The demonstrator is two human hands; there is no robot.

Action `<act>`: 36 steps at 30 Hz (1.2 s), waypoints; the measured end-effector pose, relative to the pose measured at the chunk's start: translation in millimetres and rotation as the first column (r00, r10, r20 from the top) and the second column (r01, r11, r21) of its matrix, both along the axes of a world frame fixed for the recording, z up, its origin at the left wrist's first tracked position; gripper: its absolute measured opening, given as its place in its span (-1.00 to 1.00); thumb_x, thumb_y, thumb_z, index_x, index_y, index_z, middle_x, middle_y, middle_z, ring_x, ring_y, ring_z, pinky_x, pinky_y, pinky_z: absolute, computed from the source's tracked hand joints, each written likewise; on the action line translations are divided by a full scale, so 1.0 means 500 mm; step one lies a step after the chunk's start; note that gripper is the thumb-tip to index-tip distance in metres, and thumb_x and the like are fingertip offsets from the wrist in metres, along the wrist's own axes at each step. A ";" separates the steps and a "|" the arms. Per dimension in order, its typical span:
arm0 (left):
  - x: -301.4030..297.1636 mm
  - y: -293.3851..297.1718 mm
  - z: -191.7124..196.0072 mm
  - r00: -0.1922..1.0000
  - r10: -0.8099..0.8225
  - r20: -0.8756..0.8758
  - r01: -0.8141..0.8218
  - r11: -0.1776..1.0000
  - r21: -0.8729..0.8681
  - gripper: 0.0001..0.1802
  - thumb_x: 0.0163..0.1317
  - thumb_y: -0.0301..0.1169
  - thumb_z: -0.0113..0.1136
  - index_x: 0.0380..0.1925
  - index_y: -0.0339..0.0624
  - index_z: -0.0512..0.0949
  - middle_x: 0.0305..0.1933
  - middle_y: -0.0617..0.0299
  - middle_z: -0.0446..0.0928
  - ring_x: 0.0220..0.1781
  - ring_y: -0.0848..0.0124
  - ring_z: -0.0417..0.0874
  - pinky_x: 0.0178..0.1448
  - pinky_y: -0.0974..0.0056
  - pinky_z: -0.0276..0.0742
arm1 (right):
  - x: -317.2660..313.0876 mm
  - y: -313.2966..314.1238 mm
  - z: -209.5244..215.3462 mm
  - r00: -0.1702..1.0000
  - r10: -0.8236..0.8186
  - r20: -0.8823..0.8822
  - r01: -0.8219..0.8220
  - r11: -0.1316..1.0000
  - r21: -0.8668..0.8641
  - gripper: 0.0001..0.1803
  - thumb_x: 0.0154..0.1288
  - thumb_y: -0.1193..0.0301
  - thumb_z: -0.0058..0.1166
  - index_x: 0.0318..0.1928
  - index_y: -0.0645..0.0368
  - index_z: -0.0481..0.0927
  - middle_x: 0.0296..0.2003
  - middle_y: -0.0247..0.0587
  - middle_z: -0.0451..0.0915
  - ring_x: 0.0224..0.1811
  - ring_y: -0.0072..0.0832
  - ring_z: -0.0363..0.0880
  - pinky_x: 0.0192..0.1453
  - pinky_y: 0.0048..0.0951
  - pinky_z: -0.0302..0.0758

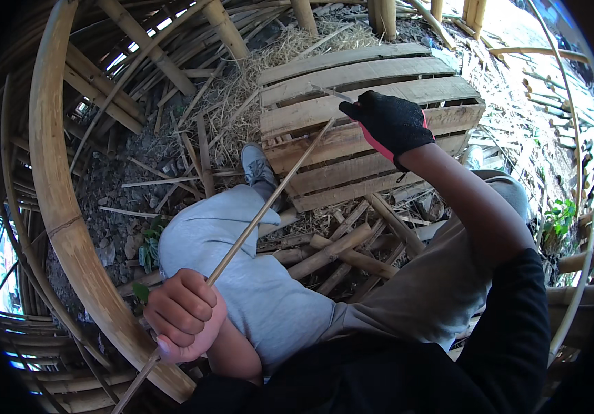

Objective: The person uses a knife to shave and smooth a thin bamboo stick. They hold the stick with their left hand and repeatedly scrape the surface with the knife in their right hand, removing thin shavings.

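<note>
My left hand (pixel 183 314) is bare and closed in a fist round a long, thin bamboo strip (pixel 262 210). The strip slants up and to the right across my left leg, and its far end lies over a wooden slatted crate (pixel 373 90). My right hand (pixel 390 124), in a black and pink glove, is closed above the crate. A narrow, light blade (pixel 331 93) sticks out from it to the left, seemingly a knife's; the handle is hidden in the glove. The strip's far tip is just below the blade, with a small gap between them.
A thick bamboo pole (pixel 55 179) curves along my left side. Cut bamboo pieces (pixel 338 252) lie between my legs below the crate. Straw (pixel 228 114) and stones cover the ground behind, with upright bamboo posts (pixel 228 31) further off. More bamboo lies stacked at the right.
</note>
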State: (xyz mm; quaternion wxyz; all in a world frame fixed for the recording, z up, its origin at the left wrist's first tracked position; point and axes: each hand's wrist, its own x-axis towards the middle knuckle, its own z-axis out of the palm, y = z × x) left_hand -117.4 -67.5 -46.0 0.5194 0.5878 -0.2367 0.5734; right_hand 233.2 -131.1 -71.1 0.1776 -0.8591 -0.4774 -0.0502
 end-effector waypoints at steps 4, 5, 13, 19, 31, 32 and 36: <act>-0.001 0.002 -0.002 1.000 -0.001 0.002 0.001 1.000 -0.004 -0.34 0.42 -0.31 -0.06 -0.93 0.06 0.06 -0.90 0.52 -0.02 -0.87 0.63 -0.09 -0.64 0.46 -0.10 | -0.049 -0.023 -0.006 0.980 0.191 -0.054 -0.187 0.980 0.067 -0.59 0.47 -0.04 -0.03 -0.07 -0.04 0.71 -0.23 -0.12 0.72 -0.13 -0.14 0.72 -0.05 -0.15 0.60; -0.002 0.002 -0.003 1.000 0.005 -0.001 -0.005 1.000 -0.006 -0.34 0.42 -0.32 -0.06 -0.93 0.06 0.06 -0.90 0.52 -0.02 -0.87 0.63 -0.09 -0.64 0.46 -0.10 | -0.074 -0.027 -0.002 0.971 0.232 -0.056 -0.229 0.972 0.057 -0.60 0.47 -0.03 -0.02 -0.07 -0.04 0.70 -0.23 -0.13 0.72 -0.13 -0.14 0.72 -0.05 -0.16 0.61; -0.005 0.003 -0.001 1.000 0.005 -0.003 -0.005 1.000 0.009 -0.34 0.42 -0.33 -0.07 -0.94 0.07 0.06 -0.90 0.52 -0.02 -0.87 0.63 -0.09 -0.64 0.46 -0.09 | -0.005 -0.022 0.018 0.876 0.185 0.445 -0.349 0.880 0.321 -0.77 0.45 0.17 0.04 -0.01 -0.25 0.70 -0.29 -0.28 0.71 -0.34 -0.22 0.72 -0.26 -0.22 0.62; 0.002 0.001 0.003 1.000 -0.006 0.005 0.006 1.000 -0.007 -0.33 0.43 -0.32 -0.07 -0.94 0.07 0.05 -0.91 0.52 -0.02 -0.87 0.63 -0.09 -0.64 0.46 -0.09 | 0.198 -0.018 0.022 0.957 -0.235 0.171 0.243 0.970 -0.031 -0.55 0.45 -0.04 -0.07 -0.10 -0.01 0.75 -0.12 0.00 0.71 0.00 -0.05 0.68 0.12 -0.09 0.55; -0.001 0.003 -0.001 1.000 -0.005 0.000 0.005 1.000 -0.005 -0.33 0.43 -0.31 -0.06 -0.94 0.07 0.04 -0.91 0.52 -0.02 -0.87 0.64 -0.09 -0.63 0.46 -0.10 | 0.192 -0.018 0.063 0.841 0.101 -0.531 0.157 0.894 0.419 -0.58 0.45 0.05 0.14 0.04 0.13 0.64 -0.41 -0.37 0.57 -0.43 -0.67 0.46 -0.30 -0.54 0.46; -0.002 0.004 -0.002 1.000 0.000 -0.002 0.000 1.000 -0.007 -0.33 0.43 -0.31 -0.06 -0.94 0.07 0.04 -0.91 0.52 -0.02 -0.87 0.64 -0.09 -0.63 0.46 -0.10 | 0.198 -0.011 0.061 0.821 0.137 -0.555 0.157 0.879 0.449 -0.58 0.47 0.05 0.11 0.03 0.13 0.64 -0.41 -0.34 0.57 -0.40 -0.64 0.47 -0.27 -0.50 0.47; -0.002 0.003 -0.001 1.000 -0.001 -0.001 0.001 1.000 -0.010 -0.33 0.43 -0.31 -0.06 -0.94 0.08 0.04 -0.91 0.52 -0.02 -0.87 0.64 -0.09 -0.63 0.47 -0.10 | 0.206 -0.017 0.045 0.985 -0.038 -0.169 0.064 0.987 0.149 -0.63 0.46 0.06 0.07 0.02 0.03 0.68 -0.24 -0.17 0.69 -0.18 -0.34 0.66 -0.02 -0.28 0.56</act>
